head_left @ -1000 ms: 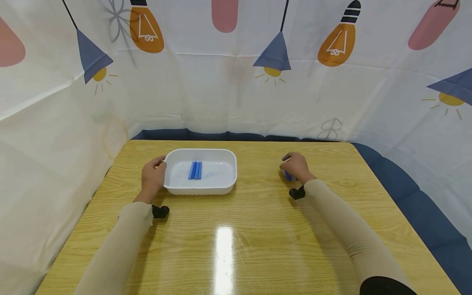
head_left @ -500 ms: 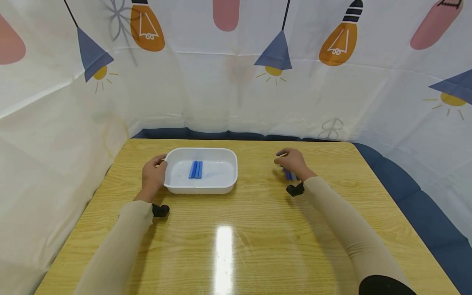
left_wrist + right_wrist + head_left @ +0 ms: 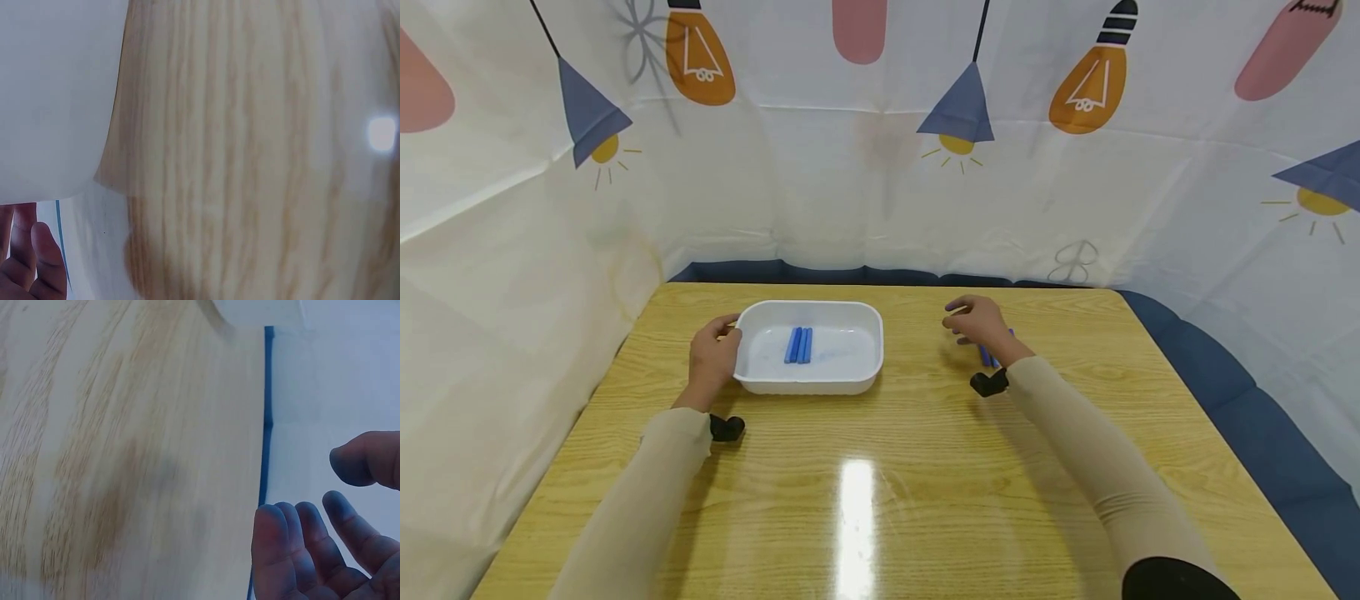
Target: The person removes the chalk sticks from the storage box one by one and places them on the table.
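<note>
With the thumb at its rim, my left hand [image 3: 711, 358] grips the left side of a white plastic tray [image 3: 842, 388]. Several short blue sticks [image 3: 806, 345], like chalk, lie side by side in the tray. In the left wrist view the tray wall [image 3: 50, 94] fills the upper left, with fingers [image 3: 47, 250] below it. My right hand [image 3: 983, 321] is over the table right of the tray, its fingers spread apart and holding nothing. More blue sticks [image 3: 985, 356] lie on the table beneath it, partly hidden by the hand. The right wrist view shows bluish fingertips [image 3: 270, 519].
The wooden table [image 3: 775, 500] has a bright light reflection near its front. A dark blue padded edge [image 3: 1217, 392] runs behind and to the right. A white printed curtain [image 3: 820, 192] hangs around the back and sides.
My right hand has moved left and slightly away from me, from over the blue sticks on the table, and its fingers have spread. The left hand and tray stay in place.
</note>
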Demonstrator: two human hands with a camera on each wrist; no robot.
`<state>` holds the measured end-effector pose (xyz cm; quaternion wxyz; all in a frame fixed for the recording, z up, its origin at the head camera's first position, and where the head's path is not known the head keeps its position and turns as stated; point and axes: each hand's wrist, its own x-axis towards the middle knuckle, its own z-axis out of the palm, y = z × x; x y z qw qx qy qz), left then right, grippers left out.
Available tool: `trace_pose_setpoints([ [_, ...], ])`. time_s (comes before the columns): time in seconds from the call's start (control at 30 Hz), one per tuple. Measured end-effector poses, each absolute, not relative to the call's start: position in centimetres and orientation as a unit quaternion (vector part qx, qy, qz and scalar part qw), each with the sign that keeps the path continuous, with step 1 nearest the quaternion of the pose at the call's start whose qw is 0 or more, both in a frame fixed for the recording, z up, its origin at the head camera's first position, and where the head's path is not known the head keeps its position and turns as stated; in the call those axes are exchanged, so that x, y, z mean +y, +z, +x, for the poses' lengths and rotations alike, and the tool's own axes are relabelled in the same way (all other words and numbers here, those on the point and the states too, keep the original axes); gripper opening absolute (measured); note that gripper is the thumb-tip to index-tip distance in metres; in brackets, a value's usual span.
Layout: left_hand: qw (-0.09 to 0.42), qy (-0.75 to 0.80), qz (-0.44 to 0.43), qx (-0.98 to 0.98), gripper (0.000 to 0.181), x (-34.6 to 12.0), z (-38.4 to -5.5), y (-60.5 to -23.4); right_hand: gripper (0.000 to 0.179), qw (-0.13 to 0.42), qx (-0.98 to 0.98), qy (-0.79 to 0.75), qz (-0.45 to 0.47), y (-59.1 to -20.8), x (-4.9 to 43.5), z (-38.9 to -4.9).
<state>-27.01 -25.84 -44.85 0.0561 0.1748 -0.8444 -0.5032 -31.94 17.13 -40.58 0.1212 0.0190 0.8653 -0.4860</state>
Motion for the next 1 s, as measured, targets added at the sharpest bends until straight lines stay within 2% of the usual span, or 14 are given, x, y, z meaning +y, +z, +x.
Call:
trace_pose_setpoints([
  [0.5, 0.06, -0.502, 0.179, -0.844, 0.045, -25.8, -27.1, -45.0, 0.04, 0.128, 0.846, -0.518, 0.0, -39.5, 15.3, -31.8],
  [1.0, 0.059, -0.498, 0.182, -0.846, 0.046, -25.7, -27.1, -45.0, 0.038, 0.11, 0.835, -0.537, -0.044, -38.1, 12.3, -31.7],
])
